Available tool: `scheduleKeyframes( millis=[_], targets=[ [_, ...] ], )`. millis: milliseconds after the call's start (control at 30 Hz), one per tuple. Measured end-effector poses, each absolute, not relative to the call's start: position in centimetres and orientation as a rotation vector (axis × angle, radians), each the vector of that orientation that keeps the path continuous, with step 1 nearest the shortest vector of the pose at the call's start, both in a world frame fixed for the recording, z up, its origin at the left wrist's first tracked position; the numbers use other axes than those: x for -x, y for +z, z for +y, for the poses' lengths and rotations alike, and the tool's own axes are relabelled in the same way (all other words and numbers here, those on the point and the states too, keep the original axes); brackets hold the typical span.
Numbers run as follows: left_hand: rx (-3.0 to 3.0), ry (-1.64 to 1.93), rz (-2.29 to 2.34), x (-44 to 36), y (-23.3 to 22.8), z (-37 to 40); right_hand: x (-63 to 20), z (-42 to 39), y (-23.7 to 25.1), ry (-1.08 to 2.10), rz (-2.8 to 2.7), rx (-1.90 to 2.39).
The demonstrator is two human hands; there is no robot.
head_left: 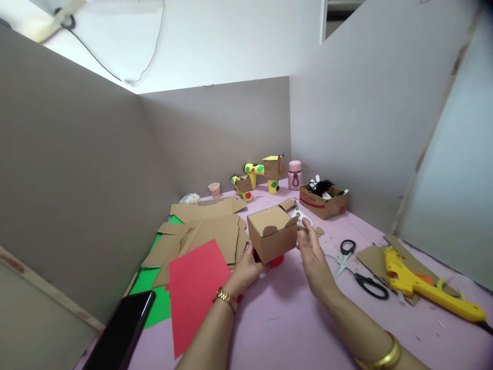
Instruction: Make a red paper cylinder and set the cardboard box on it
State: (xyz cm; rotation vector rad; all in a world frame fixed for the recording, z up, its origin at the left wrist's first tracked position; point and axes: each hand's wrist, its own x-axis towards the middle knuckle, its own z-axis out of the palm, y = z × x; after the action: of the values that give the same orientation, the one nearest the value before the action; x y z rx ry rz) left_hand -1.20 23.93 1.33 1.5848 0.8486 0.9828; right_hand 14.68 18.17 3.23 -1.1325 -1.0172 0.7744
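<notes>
A small cardboard box (pixel 275 241) with rounded ear-like tabs is tilted above the table. My left hand (pixel 247 270), with a gold watch at the wrist, closes round its lower left side. Part of a red piece (pixel 276 261) shows beneath the box; how they join is hidden. My right hand (pixel 314 257) is at the box's right side, fingers stretched out and fingertips close to a tab. Whether they touch it I cannot tell. Just beyond the box lie white-handled scissors (pixel 302 216). Black-handled scissors (pixel 356 272) rest open to the right.
Red paper (pixel 196 293), green sheets (pixel 157 311) and cardboard pieces (pixel 215 234) cover the left. A phone (pixel 121 329) lies nearest. On the right is a yellow glue gun (pixel 423 288). Behind stand a carton of markers (pixel 323 204), a pink flask (pixel 295 176) and spotted yellow figures (pixel 254 172).
</notes>
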Motion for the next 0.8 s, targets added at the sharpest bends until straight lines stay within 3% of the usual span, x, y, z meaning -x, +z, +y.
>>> scheduleKeyframes(
  millis=[267, 800],
  targets=[
    [-1.567, 0.946, 0.844, 1.3, 0.9, 24.4, -15.2, 18.3, 3.4, 0.733, -1.076, 1.145],
    [-1.736, 1.060, 0.805, 0.4, 0.5, 23.9, -10.1, 17.9, 3.7, 0.311, -1.134, 1.224]
  ],
)
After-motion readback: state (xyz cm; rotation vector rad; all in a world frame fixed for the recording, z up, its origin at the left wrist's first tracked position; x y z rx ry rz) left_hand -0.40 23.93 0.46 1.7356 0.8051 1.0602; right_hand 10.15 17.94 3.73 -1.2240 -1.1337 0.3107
